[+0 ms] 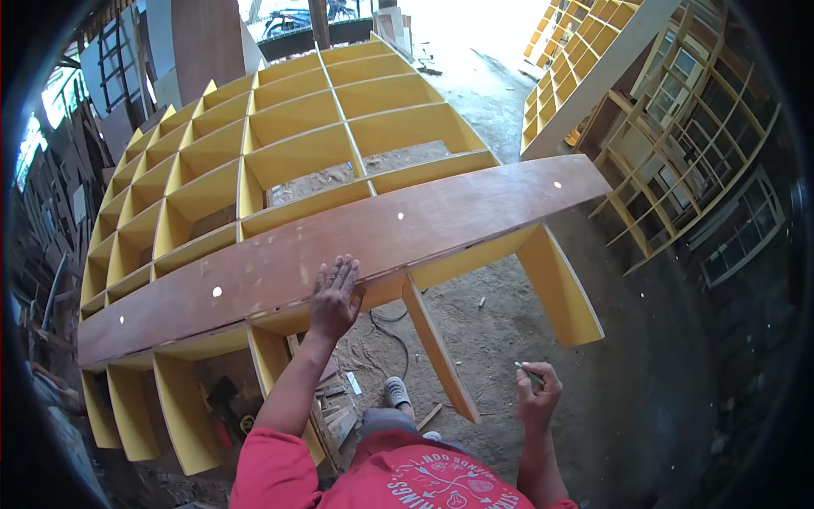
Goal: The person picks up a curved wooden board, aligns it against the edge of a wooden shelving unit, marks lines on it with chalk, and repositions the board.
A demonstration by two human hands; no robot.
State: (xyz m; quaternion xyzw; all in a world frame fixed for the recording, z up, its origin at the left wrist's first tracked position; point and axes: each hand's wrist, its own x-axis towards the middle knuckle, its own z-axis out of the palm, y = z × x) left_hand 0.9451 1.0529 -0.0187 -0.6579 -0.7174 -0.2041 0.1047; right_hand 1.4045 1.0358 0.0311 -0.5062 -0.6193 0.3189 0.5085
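Observation:
My left hand [336, 297] lies flat on the front edge of a long reddish-brown board [475, 202], fingers spread and holding nothing. The board rests across a large yellow grid frame [297, 121] and has several whitish spots on it. Yellow panels [437, 352] stick out from below the board's near edge. To the right of these, my right hand [539, 392] is in the air, closed on a small thin greenish object [529, 374] like a pencil or marker, its tip pointing left.
Another yellow grid [564, 72] stands at the upper right, beside wooden lattice and window frames [674, 93]. Boards lean at the upper left [208, 51]. Offcuts [342, 424] and a dark cable [394, 335] lie on the dirt floor near my shoe [396, 391].

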